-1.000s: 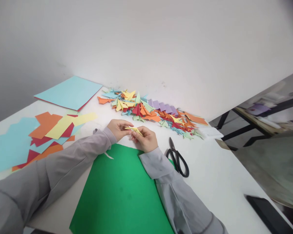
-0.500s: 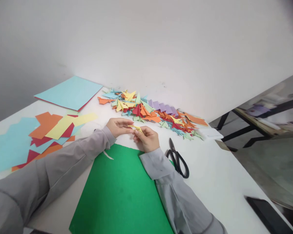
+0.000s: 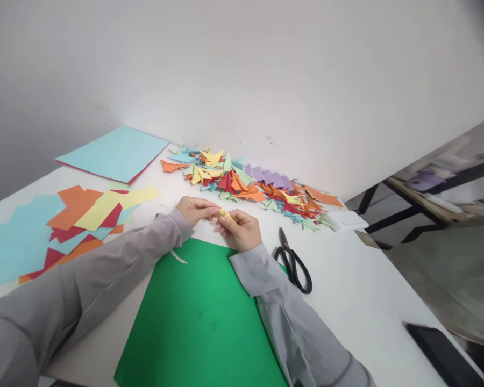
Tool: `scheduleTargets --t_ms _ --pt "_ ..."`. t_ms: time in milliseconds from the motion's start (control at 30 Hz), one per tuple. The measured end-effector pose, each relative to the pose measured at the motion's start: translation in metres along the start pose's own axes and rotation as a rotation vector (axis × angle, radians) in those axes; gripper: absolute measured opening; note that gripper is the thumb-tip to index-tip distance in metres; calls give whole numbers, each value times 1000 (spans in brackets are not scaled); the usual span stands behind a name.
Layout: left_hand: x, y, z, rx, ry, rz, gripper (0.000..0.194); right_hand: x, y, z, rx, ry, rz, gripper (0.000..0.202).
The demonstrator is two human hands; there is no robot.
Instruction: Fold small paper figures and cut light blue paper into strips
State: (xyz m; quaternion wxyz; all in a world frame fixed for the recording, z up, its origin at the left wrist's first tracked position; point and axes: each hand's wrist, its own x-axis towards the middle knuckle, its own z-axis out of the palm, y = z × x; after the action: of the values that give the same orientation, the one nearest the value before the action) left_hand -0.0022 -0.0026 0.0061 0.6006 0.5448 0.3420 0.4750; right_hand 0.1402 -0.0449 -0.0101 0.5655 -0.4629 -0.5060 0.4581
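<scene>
Fingers of left hand (image 3: pixel 194 210), parted half-second ago, now pinched nearly closed on folded yellow paper (image 3: pixel 227 215); right hand (image 3: pixel 245 231) grips it too, so both ends are held.

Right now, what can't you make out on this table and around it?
- Head view: the full shape of the small yellow folded paper, hidden by the left hand and right hand.
- Head view: the near ends of the large green sheet and flat black rectangular object, cut off by the bottom edge.
- Head view: what the purple item at right is, blurred.
</scene>
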Motion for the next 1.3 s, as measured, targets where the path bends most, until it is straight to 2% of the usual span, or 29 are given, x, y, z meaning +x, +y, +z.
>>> scheduleTargets --t_ms 167,233,433,700,900,1000,1133,1300 --pt "-4 -4 3 -74 -34 -25 36 1 0 -1 80 10 2 21" --pt "-5 -6 4 -86 -58 -15 34 2 -1 -1 87 5 4 20" --pt "-4 -8 4 -96 -7 23 26 1 0 0 52 -7 -13 19" --pt "-4 1 3 -68 22 4 18 -2 -3 0 45 -29 -14 20" --pt "-3 5 0 -11 16 -18 19 0 3 0 85 74 3 20" --pt "-2 7 -1 -15 44 -21 18 0 2 -1 34 22 13 19" --pt "-2 7 -1 -71 15 -42 18 -2 -4 0 -28 -64 -8 18" --pt "-5 3 3 -123 -32 -50 32 -3 -5 2 1 -15 -40 20"
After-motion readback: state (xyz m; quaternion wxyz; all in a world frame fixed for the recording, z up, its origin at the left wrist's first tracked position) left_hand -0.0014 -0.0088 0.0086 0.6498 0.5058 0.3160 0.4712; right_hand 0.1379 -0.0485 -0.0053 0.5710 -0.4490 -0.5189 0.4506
